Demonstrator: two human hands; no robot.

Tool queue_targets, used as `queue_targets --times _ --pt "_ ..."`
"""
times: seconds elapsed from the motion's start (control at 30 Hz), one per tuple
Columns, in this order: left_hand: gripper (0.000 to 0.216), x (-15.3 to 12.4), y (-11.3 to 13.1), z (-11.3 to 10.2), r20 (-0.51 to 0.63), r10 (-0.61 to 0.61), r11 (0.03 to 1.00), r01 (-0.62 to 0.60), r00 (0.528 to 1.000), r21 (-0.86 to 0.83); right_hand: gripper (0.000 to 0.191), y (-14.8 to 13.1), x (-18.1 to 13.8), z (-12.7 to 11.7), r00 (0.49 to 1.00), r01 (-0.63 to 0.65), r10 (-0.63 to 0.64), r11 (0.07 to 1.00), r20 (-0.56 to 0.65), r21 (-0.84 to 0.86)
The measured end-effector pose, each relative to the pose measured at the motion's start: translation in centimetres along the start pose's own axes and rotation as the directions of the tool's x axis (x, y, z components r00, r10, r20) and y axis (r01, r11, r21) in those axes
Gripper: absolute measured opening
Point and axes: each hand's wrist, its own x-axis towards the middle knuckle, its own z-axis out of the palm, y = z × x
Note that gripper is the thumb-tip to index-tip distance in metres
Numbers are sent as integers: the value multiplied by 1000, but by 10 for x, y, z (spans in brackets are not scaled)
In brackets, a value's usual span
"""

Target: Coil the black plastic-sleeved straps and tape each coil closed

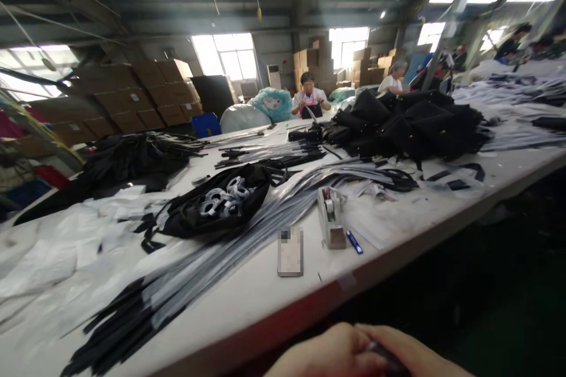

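At the bottom edge, my left hand [325, 354] and my right hand [409, 349] come together in front of the table's near edge. Both look closed, with fingers curled. Between them shows part of a small dark object [387, 358]; blur and the frame edge hide what it is. Beyond the hands, a phone [290, 252] lies on the white table [247, 300]. To its right stand a tape dispenser [331, 218] and a blue and white marker-like stick [354, 242].
Long black strips in clear plastic [212, 265] run across the table. An open black bag [177, 215] holds white rolls [221, 200]. Black fabric pieces [415, 123] are heaped at right. A co-worker [309, 97] sits across the table; cardboard boxes [119, 94] are stacked behind.
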Motion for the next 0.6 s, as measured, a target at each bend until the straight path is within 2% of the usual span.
queue_targets --times 0.03,0.07,0.17,0.27,0.33,0.4,0.47,0.53,0.6 --pt "31 0 4 2 68 26 998 -23 997 -50 48 -14 5 5 994 48 -44 998 103 -44" --pt "32 -1 6 1 109 52 995 -43 993 -85 42 -23 10 5 989 71 -57 992 137 -103" --pt "38 -10 -1 -15 177 91 969 -47 980 -241 36 -22 28 -22 996 49 -72 935 -54 -352" --pt "46 -29 -22 -37 338 60 953 47 939 -301 44 4 35 -58 983 29 -105 899 -151 -437" --pt "44 -43 -32 -48 364 42 927 99 931 -361 47 18 34 -73 977 15 -107 898 -184 -440" --pt "40 -53 -35 -54 307 64 860 104 949 -500 48 25 33 -76 979 2 -89 908 -186 -419" --pt "35 -56 -29 -60 179 126 715 35 976 -698 47 24 35 -70 988 -13 -47 921 -144 -389" --pt "34 -52 -13 -68 -29 187 500 -120 982 -858 39 17 39 -56 999 -12 -6 943 -54 -333" --pt "33 -45 10 -76 -273 209 273 -324 939 -906 37 5 43 -39 999 0 11 974 45 -228"
